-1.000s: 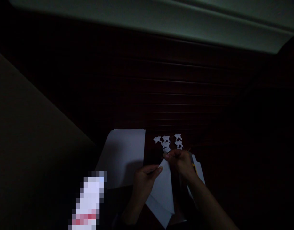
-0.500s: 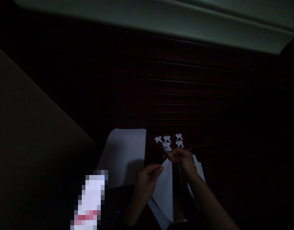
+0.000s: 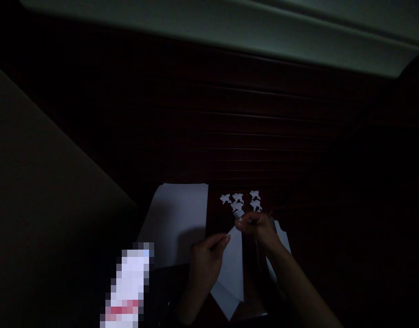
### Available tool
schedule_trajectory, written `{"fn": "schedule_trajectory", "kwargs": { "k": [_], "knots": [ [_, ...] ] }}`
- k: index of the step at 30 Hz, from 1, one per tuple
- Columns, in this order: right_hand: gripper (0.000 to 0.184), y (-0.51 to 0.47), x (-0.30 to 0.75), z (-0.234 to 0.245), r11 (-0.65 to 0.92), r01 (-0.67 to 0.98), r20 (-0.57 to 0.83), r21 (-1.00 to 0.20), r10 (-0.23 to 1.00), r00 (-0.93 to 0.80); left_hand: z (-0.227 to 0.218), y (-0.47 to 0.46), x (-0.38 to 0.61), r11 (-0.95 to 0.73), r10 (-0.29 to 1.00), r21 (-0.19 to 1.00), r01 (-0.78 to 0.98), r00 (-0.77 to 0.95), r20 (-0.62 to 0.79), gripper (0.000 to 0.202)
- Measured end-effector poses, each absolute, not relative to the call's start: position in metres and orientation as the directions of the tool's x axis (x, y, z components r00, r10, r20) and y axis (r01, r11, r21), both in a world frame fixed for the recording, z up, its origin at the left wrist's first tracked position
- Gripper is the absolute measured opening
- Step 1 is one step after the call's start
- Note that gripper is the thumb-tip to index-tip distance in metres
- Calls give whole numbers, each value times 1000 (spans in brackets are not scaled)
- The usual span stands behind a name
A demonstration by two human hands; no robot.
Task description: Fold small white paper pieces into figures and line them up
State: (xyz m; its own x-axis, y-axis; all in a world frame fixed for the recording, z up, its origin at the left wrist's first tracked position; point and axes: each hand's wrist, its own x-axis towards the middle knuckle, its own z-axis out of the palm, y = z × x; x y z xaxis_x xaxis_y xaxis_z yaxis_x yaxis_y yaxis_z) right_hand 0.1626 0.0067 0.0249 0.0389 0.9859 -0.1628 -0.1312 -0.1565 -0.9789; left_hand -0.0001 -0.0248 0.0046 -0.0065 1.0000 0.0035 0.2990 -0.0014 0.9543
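Between both hands (image 3: 205, 263) (image 3: 262, 230), folded paper (image 3: 232, 264)

Plain white folded paper (image 3: 232, 262)

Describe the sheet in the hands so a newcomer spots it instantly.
Find the large white paper left of the small folded pieces. To its right, the left hand and right hand pinch a white folded sheet near its upper tip. Unlike the neighbouring papers, it is held, narrowing upward to that tip.

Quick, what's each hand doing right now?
Left hand: closed, pinching the left edge of the folded white paper.
Right hand: closed, pinching the same paper near its top corner.
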Motion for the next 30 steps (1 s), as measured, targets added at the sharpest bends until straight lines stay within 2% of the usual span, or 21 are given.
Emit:
{"fn": "schedule_trajectory", "kwargs": {
  "k": [15,21,30],
  "knots": [
    [12,8,160,32,-126,-211,-133,-969,991,19,6,-23,-3,11,995,964,267,93,-37,21],
    [22,7,158,29,-123,-77,-131,-989,985,111,7,-22,-4,54,993,978,200,88,-73,21],
    [36,6,153,13,-107,141,-105,-984,994,19,2,-14,-10,235,972,972,21,-8,-235,24]
  ]
}}
